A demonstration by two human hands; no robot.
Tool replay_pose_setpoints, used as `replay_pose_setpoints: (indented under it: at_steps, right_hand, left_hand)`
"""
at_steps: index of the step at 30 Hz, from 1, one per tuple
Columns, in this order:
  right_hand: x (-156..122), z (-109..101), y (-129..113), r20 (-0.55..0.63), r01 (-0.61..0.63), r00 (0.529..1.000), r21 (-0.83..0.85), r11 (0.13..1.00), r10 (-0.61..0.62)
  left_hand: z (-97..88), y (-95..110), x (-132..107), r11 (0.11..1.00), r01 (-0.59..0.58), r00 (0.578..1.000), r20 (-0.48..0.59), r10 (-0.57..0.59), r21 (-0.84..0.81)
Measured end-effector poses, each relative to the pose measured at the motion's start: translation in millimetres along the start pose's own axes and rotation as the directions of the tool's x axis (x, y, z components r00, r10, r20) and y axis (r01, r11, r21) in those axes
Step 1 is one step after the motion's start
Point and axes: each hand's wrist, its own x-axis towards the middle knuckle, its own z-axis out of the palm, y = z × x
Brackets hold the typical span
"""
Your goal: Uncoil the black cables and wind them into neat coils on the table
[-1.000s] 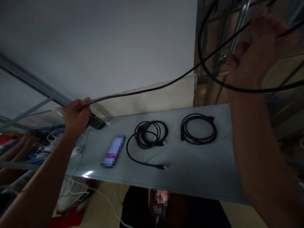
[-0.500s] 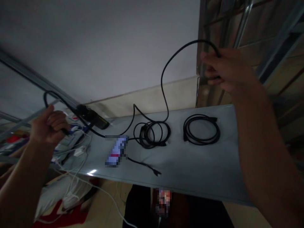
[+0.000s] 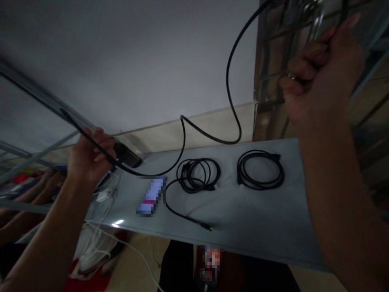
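A long black cable (image 3: 231,101) runs between my two hands above a grey table (image 3: 249,219). My right hand (image 3: 322,69) is raised at the upper right and closed on one stretch of it, next to a metal frame (image 3: 273,61). My left hand (image 3: 88,156) grips the cable at the left, close to a small dark box (image 3: 127,156) on the table's far edge. The slack between the hands sags in a loop down to the tabletop.
Two coiled black cables (image 3: 199,174) (image 3: 260,174) lie on the table; the left one trails a loose end toward the near edge. A phone (image 3: 151,196) with a lit screen lies left of them. White cables and chargers (image 3: 101,196) hang at the left end.
My right hand rose and moved right with the cable. My left hand moved right, toward the dark box. The cable's slack loop shifted up and right.
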Motion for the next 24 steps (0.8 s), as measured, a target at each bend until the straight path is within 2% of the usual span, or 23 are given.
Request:
replay_pose_setpoints:
  at_steps: [2,5,6,9,13,15,18,21,24]
  right_hand:
    - [0,-1,1,-0.018,0.036,0.999,0.025,0.999,-0.036]
    - [-10,5,4,-0.037,0.009,0.999,0.046,0.999,-0.008]
    - [-15,8,5,-0.027,-0.021,0.999,0.031,0.999,0.022]
    - [-31,18,14,0.050,-0.116,0.992,-0.043,0.992,0.118]
    - [-42,26,33,0.146,-0.200,0.965,-0.116,0.973,0.216]
    - [-44,27,40,0.169,-0.219,0.954,-0.169,0.961,0.247]
    - [-46,27,43,0.201,-0.221,0.940,-0.253,0.942,0.275]
    - [-49,30,35,0.246,-0.217,0.924,-0.291,0.932,0.292]
    - [-52,37,24,0.248,-0.235,0.924,-0.235,0.943,0.292]
  left_hand:
    - [25.3,5,-2,0.994,0.089,0.992,0.093,-0.083,-0.060]
    - [73.6,9,-12,0.964,0.255,0.945,0.230,-0.232,-0.076]
    - [91.7,9,-17,0.959,0.272,0.923,0.302,-0.238,-0.077]
    - [146.3,9,-37,0.953,0.288,0.814,0.548,-0.193,-0.091]
    - [202.8,12,-64,0.956,0.268,0.692,0.714,-0.105,-0.119]
    - [219.7,15,-73,0.961,0.247,0.617,0.785,-0.058,-0.123]
    - [231.9,18,-82,0.983,0.151,0.510,0.860,0.014,-0.105]
    - [233.4,19,-89,0.999,-0.003,0.410,0.911,0.040,-0.042]
    - [229.6,20,-95,0.998,-0.054,0.284,0.959,-0.013,0.030]
